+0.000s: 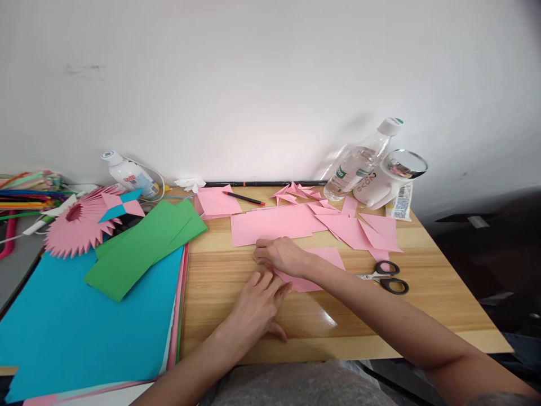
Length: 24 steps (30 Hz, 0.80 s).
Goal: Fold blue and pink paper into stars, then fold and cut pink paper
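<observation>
A pink sheet of paper [323, 264] lies on the table, partly under my right forearm, its left end hidden by my hands. My right hand [281, 255] reaches across from the right, fingers curled together at that hidden end. Just nearer to me, my left hand [257, 304] rests on the tabletop with its fingers bent apart and the thumb stretched away. One left fingertip meets the sheet's lower edge. Beyond both hands are pink paper strips [274, 221]. Black-handled scissors [386, 276] lie to the right, blades partly hidden behind my right forearm.
Folded pink pieces [298, 192], a black pencil [245, 198], a water bottle [359, 163] and a white mug [376, 183] line the wall side. Leftward are green strips [135, 248], blue paper [97, 327], a white bottle [131, 175] and a spiky pink paper ring [84, 225].
</observation>
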Each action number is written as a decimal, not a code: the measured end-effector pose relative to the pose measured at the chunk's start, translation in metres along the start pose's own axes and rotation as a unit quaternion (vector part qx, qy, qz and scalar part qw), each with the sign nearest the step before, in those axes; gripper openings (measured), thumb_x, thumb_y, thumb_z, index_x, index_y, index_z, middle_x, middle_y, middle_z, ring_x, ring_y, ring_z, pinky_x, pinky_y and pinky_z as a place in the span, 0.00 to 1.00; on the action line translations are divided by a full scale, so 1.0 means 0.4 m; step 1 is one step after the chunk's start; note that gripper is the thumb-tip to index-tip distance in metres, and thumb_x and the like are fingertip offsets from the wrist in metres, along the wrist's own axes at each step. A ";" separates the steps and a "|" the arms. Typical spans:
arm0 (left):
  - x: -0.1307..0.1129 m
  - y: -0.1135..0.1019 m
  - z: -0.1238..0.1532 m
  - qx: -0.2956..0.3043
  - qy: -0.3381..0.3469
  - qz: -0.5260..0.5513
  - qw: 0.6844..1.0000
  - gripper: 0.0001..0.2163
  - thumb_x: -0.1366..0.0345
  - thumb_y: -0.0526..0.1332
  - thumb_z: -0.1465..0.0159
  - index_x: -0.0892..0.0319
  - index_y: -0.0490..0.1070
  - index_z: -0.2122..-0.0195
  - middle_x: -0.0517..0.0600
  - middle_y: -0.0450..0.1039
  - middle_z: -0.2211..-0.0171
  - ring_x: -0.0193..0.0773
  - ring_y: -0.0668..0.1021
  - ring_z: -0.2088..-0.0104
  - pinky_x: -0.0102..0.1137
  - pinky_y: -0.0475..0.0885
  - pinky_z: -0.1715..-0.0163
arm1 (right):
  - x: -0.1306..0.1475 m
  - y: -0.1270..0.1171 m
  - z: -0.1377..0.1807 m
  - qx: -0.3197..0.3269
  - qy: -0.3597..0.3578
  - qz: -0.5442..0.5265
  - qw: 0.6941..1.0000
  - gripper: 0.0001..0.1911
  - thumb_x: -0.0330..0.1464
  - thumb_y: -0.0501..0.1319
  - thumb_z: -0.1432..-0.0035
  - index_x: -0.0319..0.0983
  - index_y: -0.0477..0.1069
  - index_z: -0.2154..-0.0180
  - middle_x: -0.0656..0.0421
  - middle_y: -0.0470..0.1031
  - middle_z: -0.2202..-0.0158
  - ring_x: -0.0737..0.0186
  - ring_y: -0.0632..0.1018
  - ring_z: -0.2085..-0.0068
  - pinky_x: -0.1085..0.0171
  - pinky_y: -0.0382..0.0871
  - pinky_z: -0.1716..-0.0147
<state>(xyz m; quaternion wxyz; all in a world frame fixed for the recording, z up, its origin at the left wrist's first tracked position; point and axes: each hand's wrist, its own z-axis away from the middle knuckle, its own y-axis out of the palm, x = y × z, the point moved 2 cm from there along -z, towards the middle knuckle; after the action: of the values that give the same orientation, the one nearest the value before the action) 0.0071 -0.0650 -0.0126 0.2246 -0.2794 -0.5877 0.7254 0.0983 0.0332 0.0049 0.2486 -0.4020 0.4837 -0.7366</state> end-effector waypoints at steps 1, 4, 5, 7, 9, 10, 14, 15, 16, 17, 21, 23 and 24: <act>0.001 0.003 0.000 -0.002 0.001 0.001 1.000 0.44 0.37 0.59 0.56 0.59 0.60 0.41 0.55 0.69 0.57 0.47 0.66 0.55 0.37 0.58 0.55 | -0.001 0.002 -0.005 -0.010 0.001 -0.002 1.000 0.11 0.27 0.52 0.39 0.38 0.68 0.73 0.61 0.69 0.68 0.71 0.65 0.76 0.67 0.46 0.78; 0.002 0.011 0.002 -0.010 0.003 0.010 1.000 0.45 0.37 0.60 0.57 0.59 0.59 0.41 0.57 0.68 0.55 0.51 0.64 0.50 0.39 0.57 0.51 | -0.008 0.013 -0.018 -0.038 0.004 -0.009 0.999 0.10 0.27 0.52 0.40 0.39 0.68 0.72 0.62 0.68 0.68 0.70 0.65 0.75 0.68 0.45 0.78; 0.003 0.012 0.003 -0.011 0.001 0.014 1.000 0.45 0.37 0.60 0.57 0.58 0.59 0.41 0.57 0.67 0.53 0.53 0.63 0.48 0.40 0.57 0.50 | -0.011 0.019 -0.022 -0.045 0.007 -0.012 0.999 0.10 0.27 0.52 0.40 0.39 0.68 0.71 0.62 0.68 0.67 0.70 0.65 0.75 0.68 0.45 0.78; 0.004 0.012 0.003 -0.008 -0.007 0.025 1.000 0.45 0.37 0.61 0.58 0.57 0.59 0.41 0.58 0.66 0.50 0.57 0.61 0.45 0.43 0.56 0.48 | -0.015 0.030 -0.031 -0.063 0.014 -0.023 0.998 0.10 0.28 0.52 0.40 0.39 0.69 0.71 0.62 0.68 0.67 0.70 0.66 0.75 0.68 0.45 0.78; 0.003 0.009 0.002 0.007 -0.015 0.037 0.999 0.45 0.37 0.61 0.57 0.56 0.59 0.41 0.59 0.64 0.49 0.60 0.60 0.44 0.46 0.55 0.46 | -0.017 0.042 -0.041 -0.087 0.022 -0.048 0.995 0.10 0.28 0.53 0.40 0.39 0.69 0.72 0.62 0.68 0.68 0.71 0.65 0.76 0.68 0.45 0.78; 0.002 0.008 0.002 0.017 -0.019 0.042 0.999 0.44 0.37 0.60 0.56 0.56 0.58 0.40 0.59 0.64 0.48 0.61 0.61 0.44 0.48 0.55 0.46 | -0.017 0.048 -0.045 -0.101 0.027 -0.061 0.993 0.10 0.28 0.53 0.40 0.38 0.68 0.73 0.62 0.68 0.68 0.71 0.65 0.76 0.68 0.46 0.78; -0.002 0.008 0.003 0.038 -0.040 0.043 0.998 0.44 0.37 0.60 0.55 0.54 0.57 0.40 0.61 0.61 0.45 0.67 0.60 0.44 0.57 0.52 0.47 | -0.016 0.063 -0.051 -0.146 0.046 -0.096 0.983 0.10 0.28 0.53 0.39 0.38 0.69 0.72 0.61 0.69 0.68 0.70 0.68 0.73 0.69 0.51 0.75; -0.002 0.011 0.004 0.035 -0.044 0.041 0.998 0.44 0.38 0.61 0.56 0.52 0.57 0.40 0.61 0.61 0.45 0.69 0.58 0.43 0.60 0.51 0.48 | -0.017 0.064 -0.048 -0.157 0.049 -0.105 0.981 0.09 0.28 0.53 0.39 0.38 0.69 0.71 0.61 0.70 0.67 0.69 0.69 0.71 0.69 0.53 0.74; -0.001 0.015 0.006 0.030 -0.048 0.039 0.998 0.44 0.38 0.62 0.57 0.51 0.56 0.39 0.61 0.60 0.45 0.71 0.56 0.42 0.62 0.50 0.48 | -0.018 0.063 -0.042 -0.170 0.053 -0.117 0.977 0.09 0.27 0.53 0.39 0.37 0.68 0.69 0.60 0.70 0.66 0.69 0.70 0.70 0.70 0.55 0.72; 0.000 0.019 0.009 0.023 -0.050 0.036 0.998 0.45 0.38 0.62 0.58 0.49 0.55 0.39 0.61 0.60 0.44 0.73 0.54 0.42 0.64 0.49 0.49 | -0.020 0.062 -0.034 -0.183 0.055 -0.128 0.973 0.08 0.27 0.52 0.39 0.37 0.68 0.68 0.60 0.70 0.66 0.69 0.71 0.68 0.70 0.57 0.71; 0.010 0.027 0.016 -0.002 -0.059 0.037 0.998 0.45 0.35 0.60 0.59 0.43 0.54 0.39 0.59 0.58 0.43 0.76 0.50 0.41 0.69 0.40 0.51 | -0.041 0.056 0.015 -0.230 0.091 -0.202 0.948 0.07 0.25 0.53 0.40 0.37 0.66 0.71 0.60 0.70 0.70 0.68 0.69 0.69 0.70 0.60 0.69; 0.015 0.025 0.017 0.000 -0.061 0.043 0.997 0.44 0.34 0.58 0.60 0.40 0.54 0.40 0.58 0.58 0.44 0.78 0.49 0.42 0.70 0.39 0.52 | -0.051 0.058 0.043 -0.229 0.109 -0.233 0.939 0.09 0.25 0.54 0.42 0.37 0.65 0.74 0.61 0.68 0.74 0.68 0.68 0.72 0.70 0.59 0.72; 0.016 0.023 0.017 0.004 -0.061 0.043 0.997 0.44 0.33 0.58 0.60 0.40 0.55 0.40 0.58 0.58 0.44 0.79 0.49 0.42 0.70 0.40 0.52 | -0.054 0.059 0.057 -0.224 0.114 -0.242 0.937 0.10 0.25 0.54 0.43 0.37 0.64 0.76 0.62 0.68 0.75 0.69 0.67 0.74 0.70 0.58 0.74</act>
<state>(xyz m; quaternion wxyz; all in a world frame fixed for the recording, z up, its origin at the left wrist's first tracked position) -0.0022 -0.0675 -0.0213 0.1577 -0.2588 -0.5848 0.7525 0.1286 0.0284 -0.0195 -0.0905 -0.4656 0.5493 -0.6879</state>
